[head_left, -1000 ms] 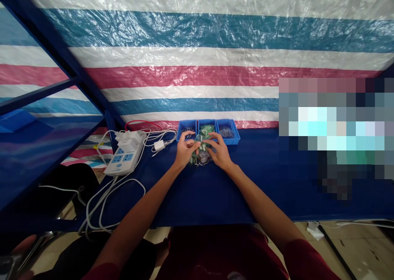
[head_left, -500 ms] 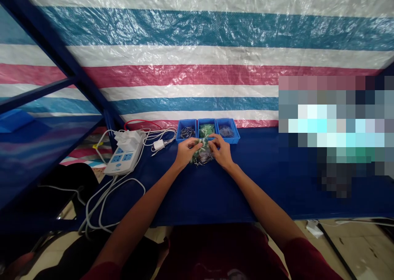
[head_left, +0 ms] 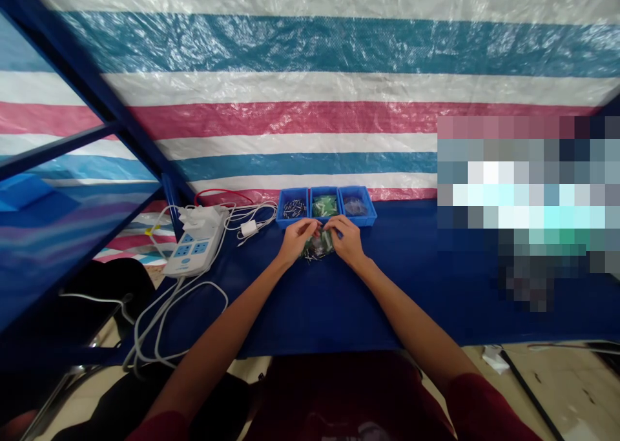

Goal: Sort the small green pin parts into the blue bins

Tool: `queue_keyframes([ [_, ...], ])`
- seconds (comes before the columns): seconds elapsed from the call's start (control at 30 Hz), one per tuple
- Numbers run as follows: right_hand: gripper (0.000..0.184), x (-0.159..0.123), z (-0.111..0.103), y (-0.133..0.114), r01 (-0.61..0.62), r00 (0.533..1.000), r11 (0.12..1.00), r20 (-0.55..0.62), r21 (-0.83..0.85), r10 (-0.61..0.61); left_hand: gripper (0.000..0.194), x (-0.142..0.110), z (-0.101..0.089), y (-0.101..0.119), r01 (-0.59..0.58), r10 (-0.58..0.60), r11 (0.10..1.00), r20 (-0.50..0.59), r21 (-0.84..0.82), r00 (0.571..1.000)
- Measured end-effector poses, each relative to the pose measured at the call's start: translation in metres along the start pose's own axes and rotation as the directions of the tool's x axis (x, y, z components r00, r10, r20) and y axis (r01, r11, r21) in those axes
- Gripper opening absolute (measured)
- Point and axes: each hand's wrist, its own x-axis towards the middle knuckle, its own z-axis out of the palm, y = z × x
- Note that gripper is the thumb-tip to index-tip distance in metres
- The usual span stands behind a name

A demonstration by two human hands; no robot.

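My left hand [head_left: 296, 241] and my right hand [head_left: 345, 241] face each other just in front of three joined blue bins. Thumb and fingers are closed in a pinch on both; whatever they hold is too small to make out. Below and between them lies a loose pile of small green, clear and dark parts [head_left: 317, 247] on the blue table. The left bin [head_left: 285, 223] holds small black-and-white pieces. Green pieces [head_left: 325, 205] fill the middle bin, and clear greyish pieces [head_left: 356, 206] lie in the right bin [head_left: 364, 221].
A white power strip [head_left: 196, 250] with plugs and looping white cables [head_left: 159, 318] occupies the left of the table [head_left: 329, 318]. Near it lies a small white adapter [head_left: 248, 228]. A blue frame post [head_left: 140, 144] rises at left. A striped plastic sheet [head_left: 300, 118] hangs behind. A blurred-out patch covers the right.
Both hands have drawn closer together and lower, off the bins' front edge. Their fingers went from spread over green pieces to pinched. The left and middle bins show more fully now.
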Motion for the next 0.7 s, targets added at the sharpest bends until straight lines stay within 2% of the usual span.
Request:
queue_keyframes([
  [0.1, 0.023, 0.0002, -0.0004, 0.0003, -0.059, 0.995, 0.998, -0.082, -0.009, 0.058, 0.034, -0.0010, -0.0013, 0.0000, -0.085, 0.091, 0.986, -0.037, 0.143, 0.995],
  [0.27, 0.019, 0.0022, -0.0046, 0.0023, -0.152, 0.982, 0.988, -0.120, -0.022, 0.148, 0.031, -0.0025, -0.0028, 0.0034, -0.156, 0.153, 0.960, 0.030, 0.231, 0.988],
  [0.53, 0.013, 0.0033, -0.0022, 0.0006, -0.295, 0.952, 0.956, -0.082, 0.002, 0.294, 0.039, -0.0038, -0.0030, 0.0026, -0.113, 0.094, 0.958, 0.084, 0.264, 0.992],
  [0.7, 0.017, 0.0003, 0.0016, 0.0037, -0.334, 0.941, 0.941, -0.038, 0.059, 0.336, 0.035, -0.0032, -0.0028, -0.0023, -0.059, 0.073, 0.966, -0.044, 0.250, 0.996],
])
